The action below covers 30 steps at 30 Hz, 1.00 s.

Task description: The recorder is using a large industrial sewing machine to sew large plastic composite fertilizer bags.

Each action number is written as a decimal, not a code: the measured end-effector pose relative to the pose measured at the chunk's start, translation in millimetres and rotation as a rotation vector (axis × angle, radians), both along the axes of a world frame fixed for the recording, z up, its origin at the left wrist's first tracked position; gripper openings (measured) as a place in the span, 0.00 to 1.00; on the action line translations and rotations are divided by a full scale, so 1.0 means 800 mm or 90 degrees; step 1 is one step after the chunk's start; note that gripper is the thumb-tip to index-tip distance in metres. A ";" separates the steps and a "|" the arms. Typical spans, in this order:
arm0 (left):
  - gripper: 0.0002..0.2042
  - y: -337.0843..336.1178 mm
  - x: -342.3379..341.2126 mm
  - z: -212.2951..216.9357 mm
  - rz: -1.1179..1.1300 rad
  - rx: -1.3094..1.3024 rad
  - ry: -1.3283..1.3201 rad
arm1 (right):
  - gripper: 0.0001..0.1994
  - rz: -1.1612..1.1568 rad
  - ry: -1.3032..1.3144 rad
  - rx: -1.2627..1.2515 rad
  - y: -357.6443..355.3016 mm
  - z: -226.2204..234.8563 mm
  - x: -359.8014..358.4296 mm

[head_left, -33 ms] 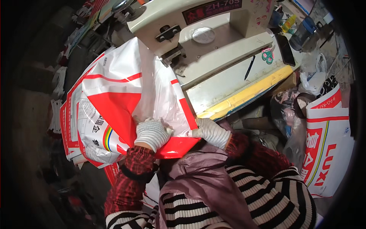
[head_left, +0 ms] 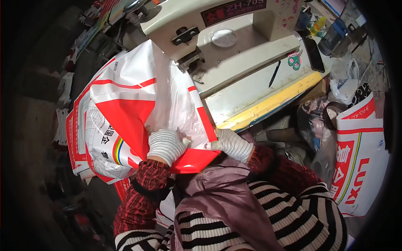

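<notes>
A red-and-white woven sack (head_left: 121, 113) lies across my lap and runs up under the head of a cream sewing machine (head_left: 217, 37). A clear plastic liner (head_left: 176, 104) shows at the sack's mouth. My left hand (head_left: 165, 144), in a white knit glove, clamps the near red edge of the sack and the liner. Just to its right, my gloved right hand (head_left: 230, 144) pinches the same edge, close to the machine table's yellow front edge (head_left: 268, 104).
On the machine table lie a dark pen (head_left: 274, 74), green-handled scissors (head_left: 294, 59) and a black phone (head_left: 314, 54). More printed sacks stand at the right (head_left: 360, 163), and others are stacked under the held one at the left (head_left: 75, 142). Bottles and clutter fill the top right.
</notes>
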<state>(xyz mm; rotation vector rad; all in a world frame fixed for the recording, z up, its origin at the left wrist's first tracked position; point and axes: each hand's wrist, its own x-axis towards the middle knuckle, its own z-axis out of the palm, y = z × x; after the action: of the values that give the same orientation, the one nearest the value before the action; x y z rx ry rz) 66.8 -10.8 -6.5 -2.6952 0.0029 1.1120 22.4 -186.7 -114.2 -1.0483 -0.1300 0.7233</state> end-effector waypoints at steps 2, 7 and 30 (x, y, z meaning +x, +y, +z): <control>0.23 0.011 -0.024 0.005 -0.083 -0.081 -0.248 | 0.16 0.006 0.005 0.049 0.004 0.005 0.000; 0.16 -0.007 -0.011 -0.078 -0.112 -0.287 -0.389 | 0.15 0.006 -0.073 0.096 0.009 -0.003 0.002; 0.12 -0.086 -0.012 0.010 -0.589 -0.150 -0.008 | 0.17 0.019 -0.233 -0.613 0.018 -0.003 0.097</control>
<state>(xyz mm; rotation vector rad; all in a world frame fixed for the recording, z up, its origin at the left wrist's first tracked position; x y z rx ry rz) 57.6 -79.4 1.6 -2.3663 1.2886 0.7995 100.1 -172.7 -116.9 -2.1019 -0.1096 0.6093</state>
